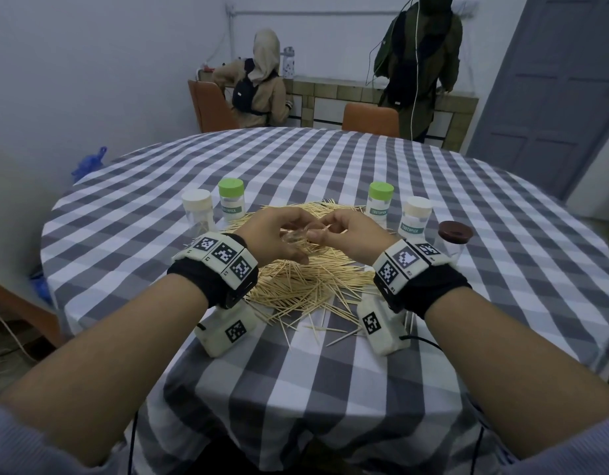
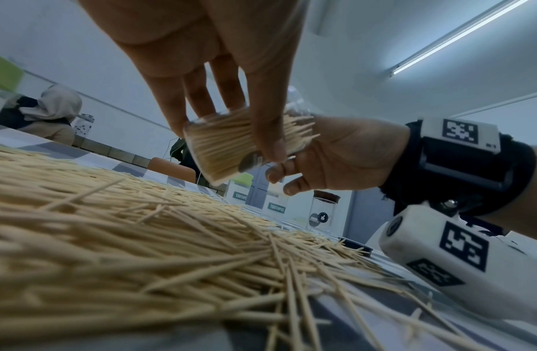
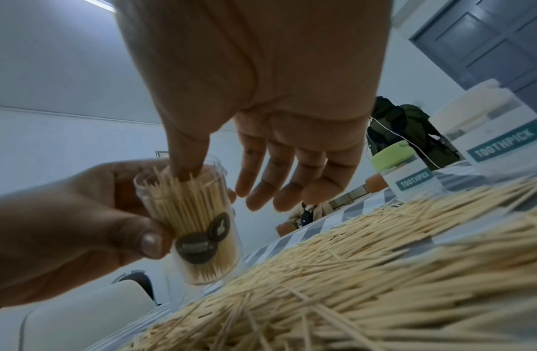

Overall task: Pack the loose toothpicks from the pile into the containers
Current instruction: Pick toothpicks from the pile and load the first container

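The clear tub of light, stiff toothpicks was gripped round its slippery wall by the left hand, while the right hand, fingers loosely spread and empty, pressed into its mouth with the thumb.

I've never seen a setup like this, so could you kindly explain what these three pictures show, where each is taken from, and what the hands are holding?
No robot here: a person wears one camera on the head and one on each wrist. The head view looks down on a checked table with a pile of loose toothpicks and several capped containers. The wrist views look along each hand. The left hand grips a clear open container nearly full of toothpicks; the right hand reaches its thumb into the mouth, other fingers spread.
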